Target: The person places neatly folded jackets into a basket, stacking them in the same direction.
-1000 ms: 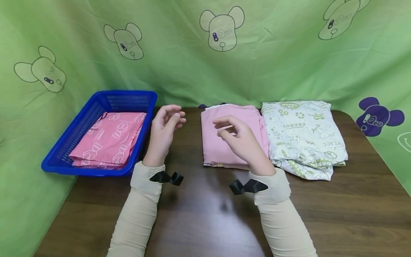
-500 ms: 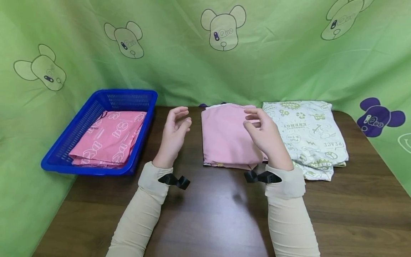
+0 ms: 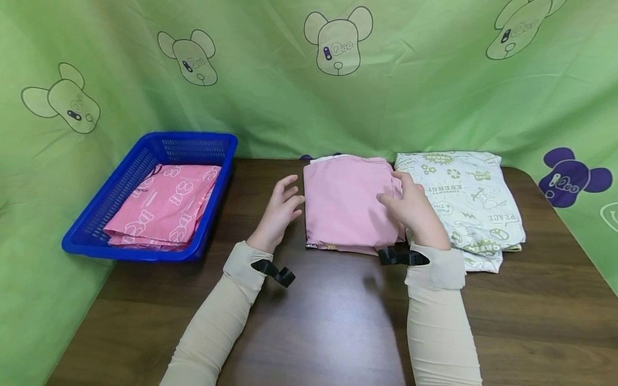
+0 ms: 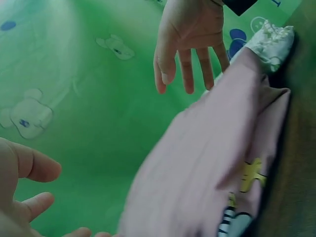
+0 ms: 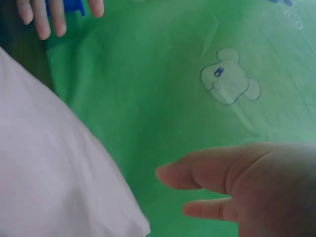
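A folded pink cloth [image 3: 347, 203] lies on the table between my two hands. My left hand [image 3: 277, 212] is just off its left edge, fingers parted and holding nothing. Over the cloth's right edge is my right hand [image 3: 415, 209], thumb and fingers spread, also holding nothing. In the left wrist view the pink cloth [image 4: 197, 148] shows a yellow figure and a striped print along its lower side, with the right hand [image 4: 192, 44] hanging above its far end. The right wrist view has the pale side of the cloth [image 5: 54, 163] close to my right thumb [image 5: 197, 173].
To the right, a folded white cloth with green print [image 3: 463, 203] sits beside the pink one. A blue basket [image 3: 203, 252] at the left contains folded pink fabric with white outlines [image 3: 164, 206]. A green curtain [image 3: 270, 80] hangs behind the brown wooden table [image 3: 309, 332].
My left hand has moved right, from beside the basket to the pink cloth's left edge. My right hand has shifted right, from over the cloth's middle to its right edge.
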Available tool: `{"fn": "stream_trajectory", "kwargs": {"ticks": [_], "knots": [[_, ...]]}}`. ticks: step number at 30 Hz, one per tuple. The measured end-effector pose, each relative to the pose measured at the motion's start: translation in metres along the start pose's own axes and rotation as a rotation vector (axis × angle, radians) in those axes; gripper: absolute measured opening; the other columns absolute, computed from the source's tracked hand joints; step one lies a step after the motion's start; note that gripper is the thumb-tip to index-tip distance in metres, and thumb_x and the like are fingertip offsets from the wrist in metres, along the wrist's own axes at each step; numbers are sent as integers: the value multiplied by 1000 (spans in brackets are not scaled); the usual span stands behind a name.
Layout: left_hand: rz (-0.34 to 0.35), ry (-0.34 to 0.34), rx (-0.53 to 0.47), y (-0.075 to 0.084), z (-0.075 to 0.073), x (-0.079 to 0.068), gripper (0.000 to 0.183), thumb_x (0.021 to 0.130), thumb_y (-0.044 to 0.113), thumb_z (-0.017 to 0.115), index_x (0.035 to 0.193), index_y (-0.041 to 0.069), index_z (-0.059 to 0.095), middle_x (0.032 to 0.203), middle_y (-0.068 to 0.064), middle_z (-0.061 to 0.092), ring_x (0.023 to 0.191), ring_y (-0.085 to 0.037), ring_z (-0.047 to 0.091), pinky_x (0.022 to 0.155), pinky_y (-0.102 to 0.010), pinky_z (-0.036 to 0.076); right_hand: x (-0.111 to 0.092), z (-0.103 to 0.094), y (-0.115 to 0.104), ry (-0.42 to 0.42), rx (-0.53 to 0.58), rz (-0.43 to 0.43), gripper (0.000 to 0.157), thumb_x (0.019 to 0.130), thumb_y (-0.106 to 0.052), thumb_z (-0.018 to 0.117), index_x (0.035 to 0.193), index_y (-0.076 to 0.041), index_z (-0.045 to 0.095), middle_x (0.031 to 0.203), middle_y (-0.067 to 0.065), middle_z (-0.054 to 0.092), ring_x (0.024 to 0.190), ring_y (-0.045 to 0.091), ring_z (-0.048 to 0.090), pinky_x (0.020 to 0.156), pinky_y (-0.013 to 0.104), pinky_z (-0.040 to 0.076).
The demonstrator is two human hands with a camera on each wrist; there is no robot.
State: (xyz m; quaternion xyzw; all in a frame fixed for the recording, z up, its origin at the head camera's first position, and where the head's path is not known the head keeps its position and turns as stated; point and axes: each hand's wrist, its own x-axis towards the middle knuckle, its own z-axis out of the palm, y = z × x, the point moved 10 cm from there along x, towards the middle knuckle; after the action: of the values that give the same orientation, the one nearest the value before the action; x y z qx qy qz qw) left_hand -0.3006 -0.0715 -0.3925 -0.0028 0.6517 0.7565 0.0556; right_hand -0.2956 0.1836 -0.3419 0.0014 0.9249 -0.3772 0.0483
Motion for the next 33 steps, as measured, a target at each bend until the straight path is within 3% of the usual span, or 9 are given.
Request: {"fn": "stream_trajectory", "kwargs": {"ticks": [4,10,14,21,27,30,33], "knots": [[-76,-34,-1,-19,5,3,54,92,8,51,142,19,33,148,-19,24,136,-27,26,101,-51,34,3,7,10,-53,4,28,80,90,-32,57,150,-5,10,143,38,19,131,51,21,104,62,20],[-145,-92,-35,-39,14,6,57,92,7,49,145,17,29,151,-21,15,136,-29,25,105,-52,27,7,10,18,-45,36,43,83,89,-32,59,150,-6,9,147,33,17,133,49,19,106,60,18],[-158,-97,-46,-46,17,7,58,91,7,50,145,18,29,151,-21,14,134,-30,28,106,-54,26,10,16,24,-55,99,56,85,88,-29,61,150,-8,8,149,30,16,135,46,19,108,56,18],[-175,-100,-54,-50,13,8,58,91,8,51,144,18,31,150,-20,20,130,-33,34,104,-55,28,14,28,31,-67,208,75,90,85,-25,64,151,-10,4,149,28,19,132,42,26,106,53,26],[-183,-91,62,-47,3,9,58,89,9,54,142,20,33,139,-16,36,118,-27,44,95,-47,40,22,41,30,-106,348,18,95,85,-18,67,152,-15,0,153,21,15,135,35,22,109,47,22],[-159,-101,144,-43,0,10,58,89,9,55,142,20,33,141,-12,34,113,-26,46,87,-40,44,25,45,27,-122,342,-28,95,85,-17,67,152,-16,0,154,18,13,137,34,19,110,46,18],[-128,-119,210,-38,-2,11,59,88,10,57,141,21,34,147,-6,27,118,-26,41,88,-39,43,26,49,23,-153,339,-62,95,85,-16,67,152,-18,0,154,17,11,137,34,19,110,47,18]]}}
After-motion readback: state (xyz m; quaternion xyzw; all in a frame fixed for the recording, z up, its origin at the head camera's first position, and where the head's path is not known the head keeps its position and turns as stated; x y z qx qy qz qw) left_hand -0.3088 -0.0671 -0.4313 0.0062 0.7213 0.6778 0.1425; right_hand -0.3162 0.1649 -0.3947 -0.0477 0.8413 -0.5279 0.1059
